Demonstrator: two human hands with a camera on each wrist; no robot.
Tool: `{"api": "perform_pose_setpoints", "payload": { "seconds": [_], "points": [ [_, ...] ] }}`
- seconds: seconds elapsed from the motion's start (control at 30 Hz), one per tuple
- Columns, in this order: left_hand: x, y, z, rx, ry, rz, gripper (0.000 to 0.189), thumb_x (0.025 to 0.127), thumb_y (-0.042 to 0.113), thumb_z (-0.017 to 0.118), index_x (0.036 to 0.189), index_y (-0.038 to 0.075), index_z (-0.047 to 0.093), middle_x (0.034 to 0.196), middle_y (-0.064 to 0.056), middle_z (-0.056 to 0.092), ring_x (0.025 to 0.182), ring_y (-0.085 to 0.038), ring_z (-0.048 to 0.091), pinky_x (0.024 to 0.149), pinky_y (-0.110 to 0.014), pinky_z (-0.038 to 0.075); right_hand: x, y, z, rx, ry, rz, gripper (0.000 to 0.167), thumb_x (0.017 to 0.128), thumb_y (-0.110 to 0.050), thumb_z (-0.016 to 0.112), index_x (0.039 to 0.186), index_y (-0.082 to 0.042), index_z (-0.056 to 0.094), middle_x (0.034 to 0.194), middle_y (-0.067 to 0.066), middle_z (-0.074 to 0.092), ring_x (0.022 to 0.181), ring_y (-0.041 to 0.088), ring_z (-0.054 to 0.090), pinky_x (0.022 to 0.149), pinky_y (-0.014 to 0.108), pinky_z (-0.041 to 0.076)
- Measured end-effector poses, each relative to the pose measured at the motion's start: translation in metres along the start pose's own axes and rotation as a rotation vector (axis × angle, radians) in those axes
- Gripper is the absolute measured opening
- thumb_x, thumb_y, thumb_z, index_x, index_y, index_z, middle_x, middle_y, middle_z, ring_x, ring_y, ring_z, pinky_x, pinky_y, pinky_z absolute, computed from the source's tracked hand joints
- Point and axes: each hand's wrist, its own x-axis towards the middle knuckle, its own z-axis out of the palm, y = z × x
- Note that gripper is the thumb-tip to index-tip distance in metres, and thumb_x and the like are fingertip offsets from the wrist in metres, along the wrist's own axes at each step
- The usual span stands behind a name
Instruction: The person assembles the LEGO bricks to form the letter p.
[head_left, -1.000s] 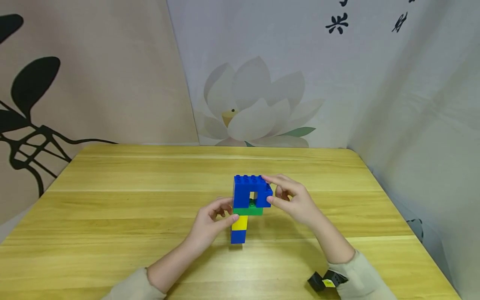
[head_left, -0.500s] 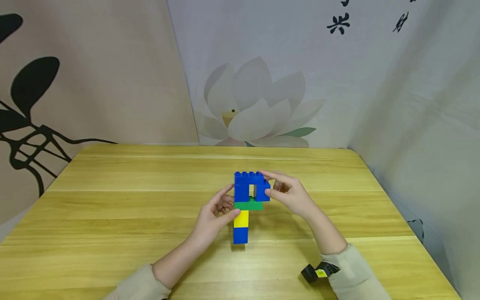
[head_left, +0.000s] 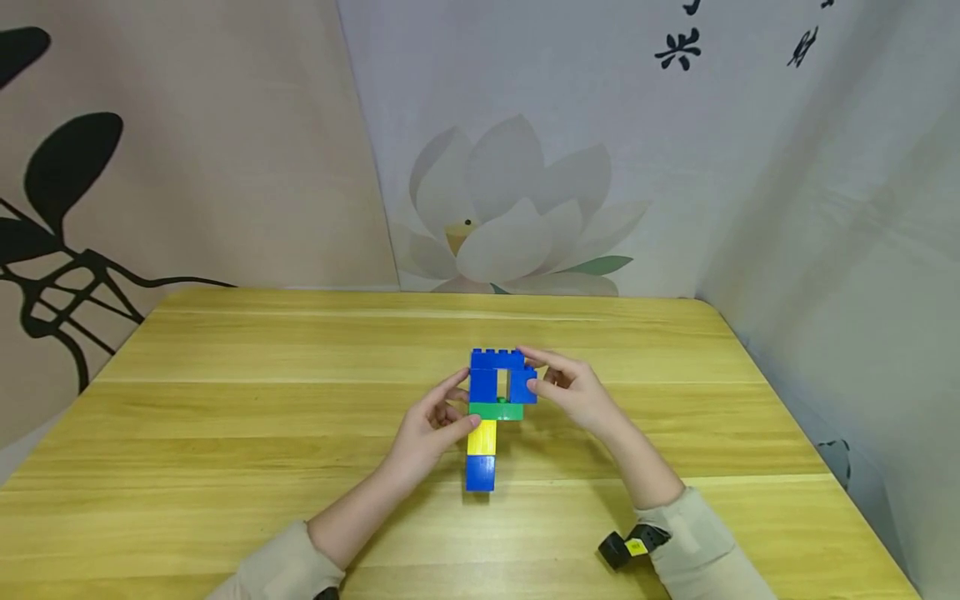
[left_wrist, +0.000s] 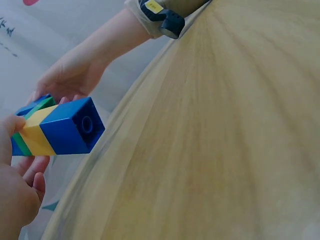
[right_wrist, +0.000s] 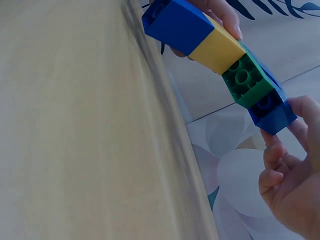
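Both hands hold a figure of stacked toy building bricks off the table. At its foot is a blue brick [head_left: 481, 473], with a yellow brick [head_left: 482, 437] above it and a flat green brick [head_left: 497, 412] over that. Blue bricks [head_left: 483, 386] form a frame with a small window on top. My left hand [head_left: 422, 435] grips the left side, thumb at the green and yellow bricks. My right hand [head_left: 576, 396] pinches the upper right blue brick [head_left: 522, 387] between thumb and fingers. Hollow undersides of the blue foot brick [left_wrist: 72, 126] and green brick [right_wrist: 247, 80] show in the wrist views.
Beneath the hands lies a wooden table [head_left: 247, 417]. A printed cloth backdrop [head_left: 525, 208] hangs behind it and to the sides. A black wrist camera [head_left: 617, 550] is strapped at the right sleeve [head_left: 701, 537].
The brick figure has tilted, so its top studs show less and its front more. My left index finger has moved up along its left side. The right hand has shifted slightly left.
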Motion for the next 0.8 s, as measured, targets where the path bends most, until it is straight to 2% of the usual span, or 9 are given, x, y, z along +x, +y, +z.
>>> {"api": "perform_pose_setpoints", "payload": {
  "seconds": [0.2, 0.43, 0.63, 0.73, 0.8],
  "points": [
    [0.001, -0.003, -0.002, 0.023, -0.011, -0.033, 0.060, 0.087, 0.011, 0.071, 0.141, 0.020, 0.048, 0.114, -0.008, 0.056, 0.080, -0.023, 0.054, 0.062, -0.022, 0.044, -0.002, 0.004, 0.001, -0.020, -0.035, 0.012, 0.047, 0.092, -0.008, 0.064, 0.138, -0.009, 0.052, 0.116, 0.013, 0.059, 0.072, 0.023, 0.046, 0.059, 0.023, 0.037],
    [0.002, -0.005, -0.005, 0.064, -0.023, -0.047, 0.059, 0.088, 0.015, 0.071, 0.142, 0.019, 0.047, 0.116, -0.007, 0.055, 0.074, -0.021, 0.053, 0.057, -0.021, 0.041, -0.002, 0.012, -0.001, -0.074, -0.167, 0.020, 0.074, 0.083, -0.013, 0.076, 0.147, -0.012, 0.040, 0.086, 0.014, 0.049, 0.071, 0.024, 0.046, 0.057, 0.024, 0.035],
    [0.001, -0.005, -0.007, 0.085, -0.027, -0.070, 0.059, 0.088, 0.015, 0.071, 0.142, 0.016, 0.047, 0.118, -0.006, 0.055, 0.071, -0.023, 0.053, 0.054, -0.022, 0.039, -0.003, 0.013, 0.002, -0.102, -0.212, 0.071, 0.085, 0.079, -0.003, 0.078, 0.149, -0.007, 0.031, 0.091, 0.023, 0.048, 0.075, 0.034, 0.046, 0.058, 0.024, 0.036],
    [0.002, -0.005, -0.007, 0.084, -0.029, -0.085, 0.060, 0.088, 0.012, 0.071, 0.142, 0.015, 0.046, 0.119, -0.006, 0.055, 0.072, -0.026, 0.055, 0.054, -0.023, 0.040, -0.005, 0.001, 0.004, -0.102, -0.218, 0.092, 0.086, 0.078, -0.001, 0.078, 0.149, -0.004, 0.030, 0.090, 0.027, 0.047, 0.076, 0.036, 0.046, 0.059, 0.024, 0.037],
    [0.001, 0.001, -0.007, 0.095, -0.028, -0.103, 0.060, 0.088, 0.009, 0.070, 0.143, 0.014, 0.046, 0.119, -0.007, 0.055, 0.075, -0.030, 0.056, 0.056, -0.024, 0.041, -0.006, -0.008, 0.006, -0.101, -0.217, 0.099, 0.085, 0.078, -0.001, 0.078, 0.148, -0.002, 0.030, 0.089, 0.028, 0.047, 0.076, 0.035, 0.045, 0.059, 0.024, 0.038]
  ]
}}
